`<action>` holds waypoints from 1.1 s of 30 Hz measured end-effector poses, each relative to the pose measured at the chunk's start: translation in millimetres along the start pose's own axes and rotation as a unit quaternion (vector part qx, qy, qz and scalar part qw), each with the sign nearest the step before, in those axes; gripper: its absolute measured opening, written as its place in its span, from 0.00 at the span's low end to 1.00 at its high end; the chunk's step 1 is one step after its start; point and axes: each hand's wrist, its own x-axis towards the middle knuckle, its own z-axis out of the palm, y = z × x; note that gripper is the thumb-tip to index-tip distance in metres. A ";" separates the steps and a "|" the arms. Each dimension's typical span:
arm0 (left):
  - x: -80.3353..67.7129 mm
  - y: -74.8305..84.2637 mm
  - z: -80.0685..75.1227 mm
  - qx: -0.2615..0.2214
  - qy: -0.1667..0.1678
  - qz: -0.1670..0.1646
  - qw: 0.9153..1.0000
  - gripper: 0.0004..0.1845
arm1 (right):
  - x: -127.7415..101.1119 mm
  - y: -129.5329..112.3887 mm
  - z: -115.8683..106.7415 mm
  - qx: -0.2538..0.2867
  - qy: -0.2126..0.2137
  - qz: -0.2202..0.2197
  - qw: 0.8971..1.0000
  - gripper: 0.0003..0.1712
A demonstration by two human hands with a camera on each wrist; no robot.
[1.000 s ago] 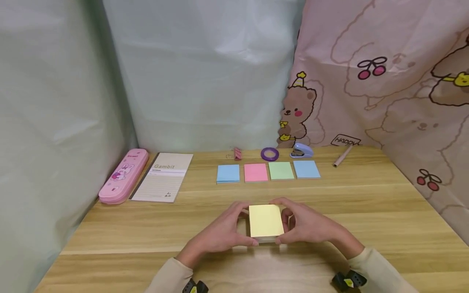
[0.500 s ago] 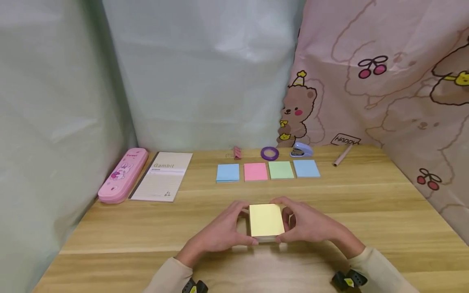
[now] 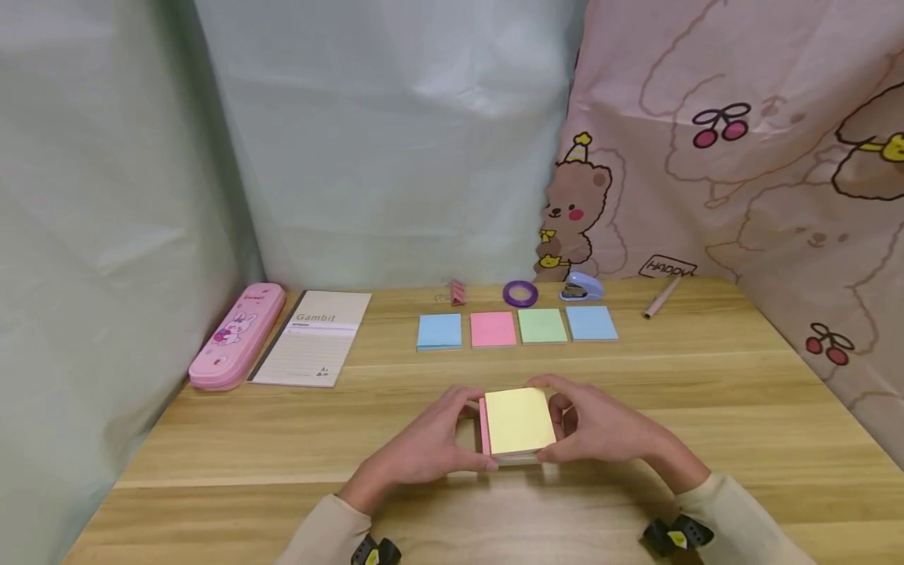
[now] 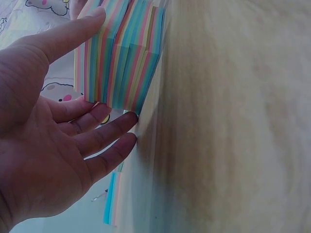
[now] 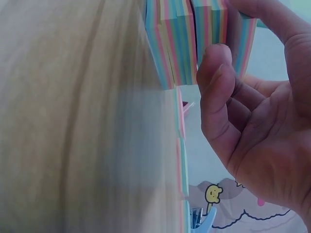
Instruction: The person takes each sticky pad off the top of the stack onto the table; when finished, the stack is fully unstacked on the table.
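A bare strip of bench (image 3: 282,447) runs between the stack (image 3: 521,424) and the four notes (image 3: 493,329) beyond it. The left hand (image 3: 441,439) and right hand (image 3: 607,424) block the stack's sides; above it is open. A wide lane leads back between notebook (image 3: 314,339) and notes, a narrower one between notes and pen (image 3: 662,298). Clip (image 3: 457,293), tape (image 3: 520,304) and stapler (image 3: 583,287) crowd behind the notes; the pencil case (image 3: 238,337) obstructs the far left, the sheet (image 3: 395,157) the back.
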 end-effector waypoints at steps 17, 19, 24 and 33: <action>-0.1 0.8 0.4 -0.007 -0.001 -0.006 1.000 0.46 | -4.3 1.3 -16.8 0.024 0.011 -0.008 1.000 0.52; 0.1 0.5 0.5 -0.006 -0.001 -0.007 1.000 0.46 | -5.7 2.9 -21.2 0.032 0.016 -0.006 0.999 0.51; 0.1 0.6 0.4 -0.003 -0.003 -0.009 1.000 0.47 | -11.1 7.2 -35.3 0.055 0.027 -0.001 0.998 0.49; 1.3 0.9 0.9 -0.002 -0.002 -0.014 1.000 0.47 | -22.1 24.0 -67.8 0.068 0.042 0.057 0.995 0.49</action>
